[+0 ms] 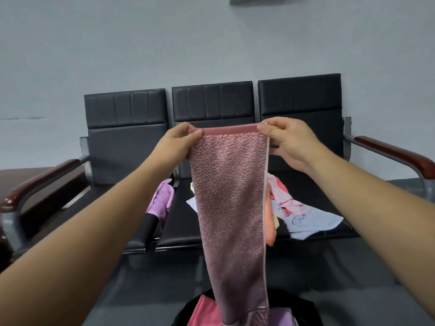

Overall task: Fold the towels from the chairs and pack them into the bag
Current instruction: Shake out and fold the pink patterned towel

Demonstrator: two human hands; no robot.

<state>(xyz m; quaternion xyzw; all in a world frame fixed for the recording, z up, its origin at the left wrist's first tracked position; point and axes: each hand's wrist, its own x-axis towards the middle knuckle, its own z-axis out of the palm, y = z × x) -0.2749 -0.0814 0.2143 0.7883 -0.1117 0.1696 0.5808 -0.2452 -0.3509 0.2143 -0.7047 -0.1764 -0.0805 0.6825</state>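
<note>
Nearest me, the bag lies under the hanging tail of the pink towel, whose top corners my left hand and right hand each pinch; a slackened pinch would likely let the narrow strip unfold or drop in crooked.

We see soft, even light, a little shine on the armrest at the left edge, and lines bending near the corners.
</note>
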